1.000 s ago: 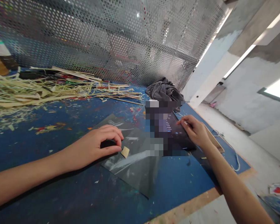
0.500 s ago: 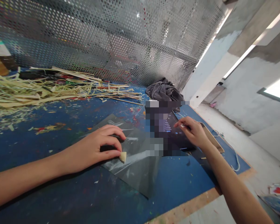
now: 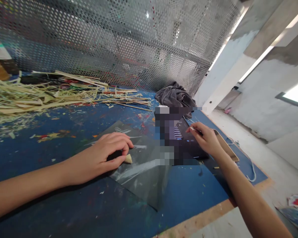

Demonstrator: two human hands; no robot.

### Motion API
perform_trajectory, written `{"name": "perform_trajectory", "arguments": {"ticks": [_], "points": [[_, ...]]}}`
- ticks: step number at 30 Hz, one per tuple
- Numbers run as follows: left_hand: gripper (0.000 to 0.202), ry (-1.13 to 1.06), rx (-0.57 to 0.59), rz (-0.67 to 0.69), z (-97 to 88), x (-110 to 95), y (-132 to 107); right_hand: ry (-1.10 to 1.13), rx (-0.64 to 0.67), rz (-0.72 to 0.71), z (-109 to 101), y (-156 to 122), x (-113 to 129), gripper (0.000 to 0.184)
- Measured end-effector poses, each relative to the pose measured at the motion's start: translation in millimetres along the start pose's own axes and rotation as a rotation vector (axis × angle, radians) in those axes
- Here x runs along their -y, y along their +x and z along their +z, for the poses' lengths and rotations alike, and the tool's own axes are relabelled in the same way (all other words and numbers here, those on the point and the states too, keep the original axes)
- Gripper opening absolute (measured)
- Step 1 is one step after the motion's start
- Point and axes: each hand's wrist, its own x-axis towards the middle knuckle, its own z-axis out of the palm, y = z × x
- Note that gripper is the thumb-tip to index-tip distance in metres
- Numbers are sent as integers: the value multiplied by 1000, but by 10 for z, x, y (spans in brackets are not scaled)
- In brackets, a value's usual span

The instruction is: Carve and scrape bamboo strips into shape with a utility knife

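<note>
My left hand [image 3: 104, 155] rests curled on a dark grey sheet [image 3: 141, 175] that lies on the blue paint-stained table [image 3: 64, 198]. Its thumb and fingers pinch a small tan chip [image 3: 128, 159]. My right hand [image 3: 206, 139] hovers over a dark tablet screen [image 3: 186, 142], partly blurred, and its fingers hold a thin pale sliver against the screen's upper right part. The tablet lies on the grey sheet's right end, near the table's right edge.
A heap of pale bamboo strips and shavings [image 3: 34, 96] covers the far left of the table. A crumpled grey cloth [image 3: 175, 94] sits at the back by the perforated metal wall [image 3: 114, 43]. A white cable [image 3: 250, 172] hangs off the right edge.
My left hand has drawn the tan chip in under its fingers, and the chip has turned. My right hand has shifted slightly over the screen.
</note>
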Motion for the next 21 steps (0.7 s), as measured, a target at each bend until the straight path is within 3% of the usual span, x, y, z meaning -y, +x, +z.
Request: {"name": "perform_trajectory", "arguments": {"ticks": [13, 16, 18, 19, 21], "points": [[11, 18, -42, 163, 54, -17, -64, 33, -38, 21, 4, 15, 35, 15], [17, 49, -29, 220, 52, -211, -20, 41, -50, 26, 4, 19, 34, 14], [22, 39, 50, 314, 44, -419, 55, 44, -61, 32, -1, 27, 51, 15], [20, -6, 103, 367, 44, -520, 105, 44, -64, 37, -4, 36, 65, 15], [12, -153, 70, 342, 58, -668, 231, 49, -64, 46, -7, 65, 102, 15]]}}
